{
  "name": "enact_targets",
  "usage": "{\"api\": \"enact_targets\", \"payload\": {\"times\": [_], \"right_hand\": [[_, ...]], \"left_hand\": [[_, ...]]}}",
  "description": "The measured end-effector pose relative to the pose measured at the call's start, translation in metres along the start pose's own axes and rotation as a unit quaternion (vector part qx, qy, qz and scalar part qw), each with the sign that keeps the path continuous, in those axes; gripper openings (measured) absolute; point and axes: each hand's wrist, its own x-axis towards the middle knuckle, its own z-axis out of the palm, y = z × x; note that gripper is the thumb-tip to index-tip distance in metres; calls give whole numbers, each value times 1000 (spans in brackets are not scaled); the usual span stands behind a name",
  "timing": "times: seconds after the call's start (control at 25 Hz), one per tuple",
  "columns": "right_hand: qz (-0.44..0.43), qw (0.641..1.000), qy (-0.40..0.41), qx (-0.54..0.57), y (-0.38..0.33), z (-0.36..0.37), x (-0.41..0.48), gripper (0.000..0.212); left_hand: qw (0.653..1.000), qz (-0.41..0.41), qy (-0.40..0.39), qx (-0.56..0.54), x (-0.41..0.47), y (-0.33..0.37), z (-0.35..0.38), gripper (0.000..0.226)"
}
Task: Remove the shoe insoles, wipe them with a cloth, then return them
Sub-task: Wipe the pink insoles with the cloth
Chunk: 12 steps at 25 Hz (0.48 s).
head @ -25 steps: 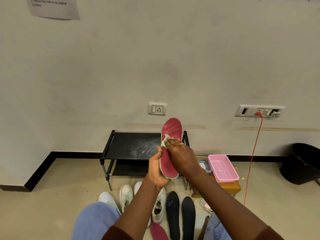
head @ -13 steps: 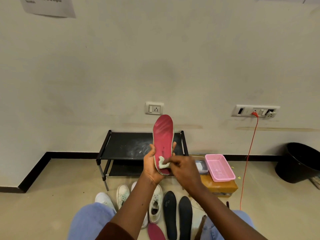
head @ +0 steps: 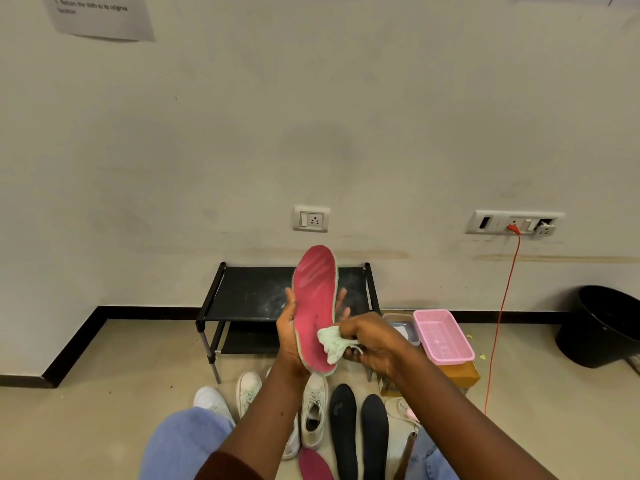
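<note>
My left hand (head: 289, 336) holds a red insole (head: 316, 299) upright by its lower half, toe end up. A crumpled pale green cloth (head: 332, 342) is pinched in my right hand (head: 372, 342) and pressed against the insole's heel area. On the floor below lie a second red insole (head: 313, 464), two black insoles (head: 358, 431) side by side, and white sneakers (head: 313, 410).
A low black shoe rack (head: 249, 292) stands against the wall behind my hands. To the right a pink basket (head: 443, 336) rests on a cardboard box, with an orange cable (head: 498, 323) hanging from a wall socket. A black bin (head: 602, 325) is at far right.
The cloth in my right hand has slid down the red insole from the upper middle to the heel end. My left hand still holds the insole upright.
</note>
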Motion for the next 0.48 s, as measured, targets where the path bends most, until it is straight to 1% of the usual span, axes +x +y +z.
{"api": "enact_targets", "payload": {"times": [0.08, 0.12, 0.16, 0.2, 0.24, 0.28, 0.32, 0.36, 0.4, 0.44, 0.48], "right_hand": [[20, 998, -43, -52, 1, 1, -10, 23], [19, 995, -45, -92, 0, 1, -14, 23], [0, 990, -28, -140, -3, -1, -17, 20], [-40, 981, 13, -188, -6, -2, -19, 17], [-98, 967, 74, -221, -9, -3, -21, 16], [-170, 944, 150, -238, -12, -4, -21, 19], [-253, 910, 216, -246, -14, -2, -23, 20], [-331, 869, 256, -263, -14, 0, -24, 22], [-385, 831, 257, -308, -13, 3, -20, 28], [-402, 801, 221, -385, -10, 8, -15, 34], [-381, 781, 165, -467, -5, 14, -9, 39]], "left_hand": [[1000, 4, -24, -7, 3, 5, 1, 89], [1000, -1, -29, -7, 3, 8, 2, 85], [999, -7, -32, -9, 4, 11, 4, 85], [999, -16, -32, -18, 5, 14, 4, 87], [999, -18, -21, -17, 4, 14, 6, 89], [1000, -14, -6, -12, 4, 12, 6, 87], [1000, -10, 9, -16, 1, 9, 8, 80], [1000, -11, 20, -21, -2, 4, 11, 71], [999, -8, 27, -19, -5, -1, 14, 64], [999, -3, 27, -17, -5, -5, 16, 57], [999, 6, 37, -13, -4, -7, 16, 49]]}}
